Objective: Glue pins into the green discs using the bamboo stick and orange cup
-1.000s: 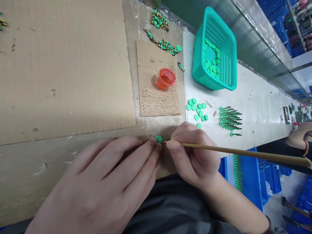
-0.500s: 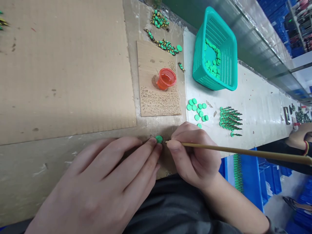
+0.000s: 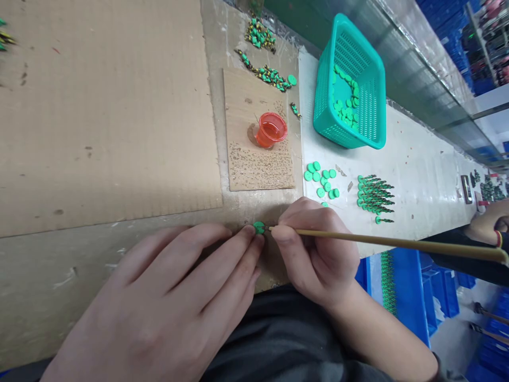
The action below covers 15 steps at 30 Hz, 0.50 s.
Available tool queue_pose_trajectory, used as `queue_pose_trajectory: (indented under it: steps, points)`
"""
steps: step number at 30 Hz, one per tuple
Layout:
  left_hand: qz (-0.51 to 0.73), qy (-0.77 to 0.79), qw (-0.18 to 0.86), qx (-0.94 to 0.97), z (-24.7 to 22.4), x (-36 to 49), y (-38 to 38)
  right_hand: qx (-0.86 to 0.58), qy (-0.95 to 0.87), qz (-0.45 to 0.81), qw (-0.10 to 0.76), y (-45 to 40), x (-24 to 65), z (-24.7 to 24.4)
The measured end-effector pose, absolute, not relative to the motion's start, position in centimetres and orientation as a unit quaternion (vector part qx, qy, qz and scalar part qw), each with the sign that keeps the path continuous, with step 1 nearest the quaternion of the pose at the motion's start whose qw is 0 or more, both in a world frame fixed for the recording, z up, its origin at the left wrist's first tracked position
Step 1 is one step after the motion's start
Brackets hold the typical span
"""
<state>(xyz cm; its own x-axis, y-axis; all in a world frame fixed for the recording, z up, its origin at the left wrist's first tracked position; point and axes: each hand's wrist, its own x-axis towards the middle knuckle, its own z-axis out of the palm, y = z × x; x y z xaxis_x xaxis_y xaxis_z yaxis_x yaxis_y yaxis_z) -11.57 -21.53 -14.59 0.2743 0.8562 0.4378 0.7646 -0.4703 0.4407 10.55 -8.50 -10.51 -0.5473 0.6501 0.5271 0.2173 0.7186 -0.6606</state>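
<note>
My left hand lies low over the table edge, its fingertips closed on the rim of a small green disc. In my right hand a long, thin wooden stick is pinched like a pen, its back end pointing right. The stick's pale front end is beside the disc. A small dark piece reaches from there onto the disc's face; whether it is the stick's tip or a separate part I cannot tell. Beyond my hands, a red cup of liquid stands on a spotted cardboard square.
Loose green discs lie right of the cardboard, near rows of discs with dark twisted stems. A teal basket holds more discs. Small green, black and yellow pieces are heaped behind the cup. Another person's arm shows at far right.
The dark piece at the stick's front end now overlaps the disc's face, where before only a thin line showed beside it. My right hand has shifted very slightly left.
</note>
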Motion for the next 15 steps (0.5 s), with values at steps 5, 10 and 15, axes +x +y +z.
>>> queue_pose_trajectory:
  steps: [5, 10, 15]
  points:
    - [0.319, 0.512, 0.073, 0.794, -14.83, -11.58, -21.6, -0.254, -0.847, 0.258, 0.39, -8.64, 10.6, -10.59]
    - [0.316, 0.511, 0.067, 0.796, -14.53, -11.63, -21.47, -0.26, -0.851, 0.249, 0.383, -8.64, 10.54, -10.62]
    - [0.326, 0.522, 0.074, 0.785, -14.73, -11.38, -21.58, -0.252, -0.824, 0.268, 0.432, -8.69, 10.76, -10.91]
